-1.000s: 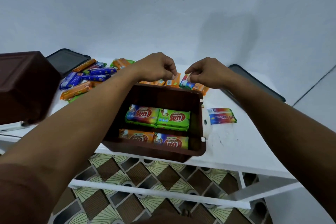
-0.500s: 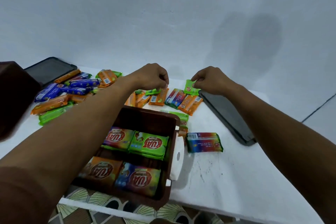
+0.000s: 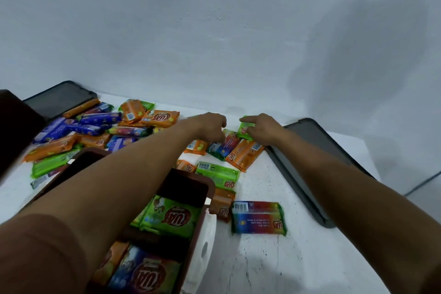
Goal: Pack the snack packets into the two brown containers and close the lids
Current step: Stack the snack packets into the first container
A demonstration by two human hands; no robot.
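Observation:
An open brown container [image 3: 207, 198] sits at the table's near edge with several snack packets [image 3: 170, 217] lying flat inside. My left arm crosses over it. My left hand [image 3: 210, 126] reaches down with curled fingers onto the loose packets [image 3: 224, 145] at the far middle of the table; whether it grips one I cannot tell. My right hand [image 3: 262, 129] pinches a small green packet [image 3: 244, 129] just above that pile. A second brown container [image 3: 14, 126] shows at the far left edge. A large heap of orange, blue and green packets [image 3: 95, 131] lies at the left.
One dark lid [image 3: 317, 164] lies flat at the right of the white table [image 3: 274, 258], another dark lid [image 3: 57, 98] at the back left. A rainbow packet [image 3: 259, 217] and a green one [image 3: 218, 174] lie beside the open container. A grey wall stands close behind.
The view has tipped closer and down over the table. My right hand still holds the green packet, a little further forward. My left hand has dropped onto the middle pile.

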